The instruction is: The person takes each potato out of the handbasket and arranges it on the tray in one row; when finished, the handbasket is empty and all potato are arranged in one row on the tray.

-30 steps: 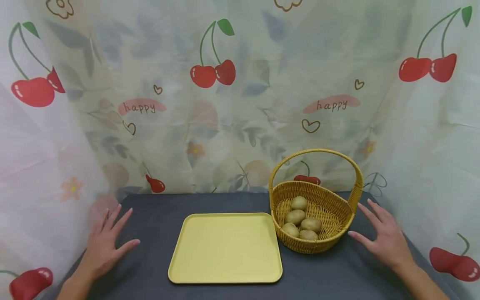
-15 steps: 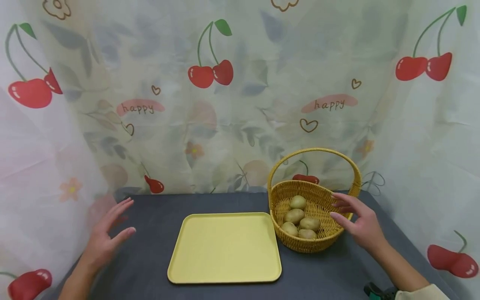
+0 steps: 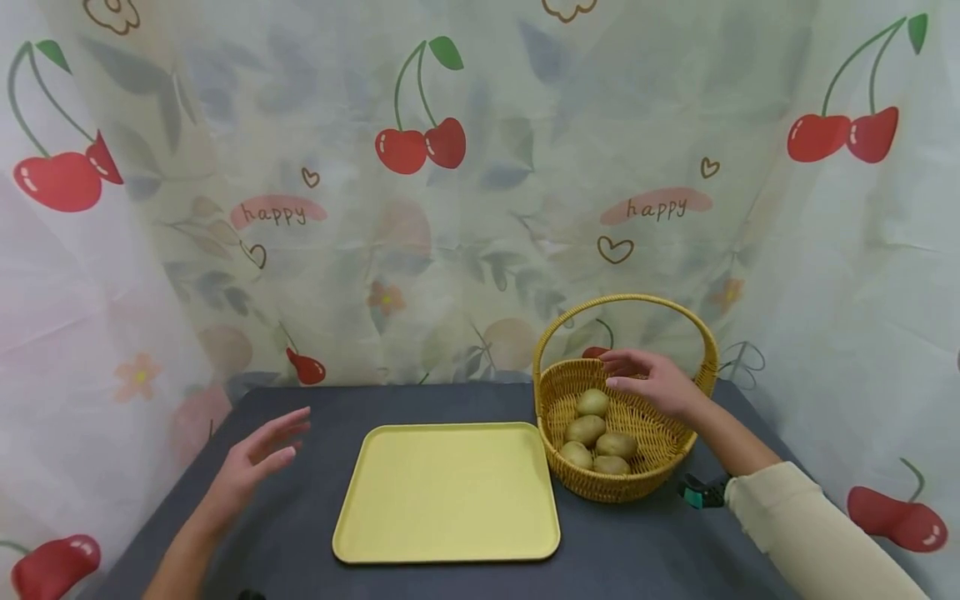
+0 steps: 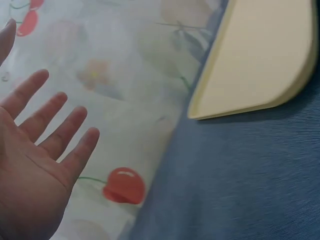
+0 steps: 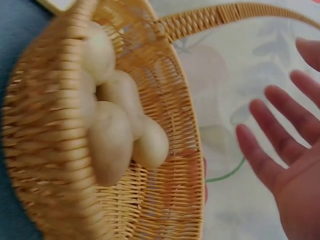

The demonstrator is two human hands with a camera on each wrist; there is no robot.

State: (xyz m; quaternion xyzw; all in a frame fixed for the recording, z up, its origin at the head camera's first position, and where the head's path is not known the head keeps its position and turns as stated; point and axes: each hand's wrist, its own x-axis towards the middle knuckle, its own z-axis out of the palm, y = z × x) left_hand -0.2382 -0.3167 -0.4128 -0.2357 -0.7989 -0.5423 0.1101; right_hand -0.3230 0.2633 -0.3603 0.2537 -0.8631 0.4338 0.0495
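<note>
Several potatoes (image 3: 586, 430) lie in a wicker basket (image 3: 622, 487) with a tall arched handle; the right wrist view shows the potatoes (image 5: 111, 142) piled against one side. My right hand (image 3: 651, 382) hovers above the basket, under the handle's arch, with fingers extended and nothing in them. In the right wrist view the hand (image 5: 295, 145) is apart from the potatoes. My left hand (image 3: 251, 468) is held over the table, left of a yellow rectangular tray (image 3: 446, 496). Its fingers are loosely straight, and the palm of the left hand (image 4: 40, 155) shows bare in the left wrist view.
The tray stands at the middle of a dark grey tabletop (image 3: 300, 533), close against the basket's left side. A printed curtain (image 3: 480, 208) with cherries hangs behind and along both sides. A dark strap device (image 3: 703, 492) sits at the right wrist.
My right hand has moved left and up from beside the basket to over it. The left hand has shifted right, toward the tray. Basket, potatoes and tray stay put.
</note>
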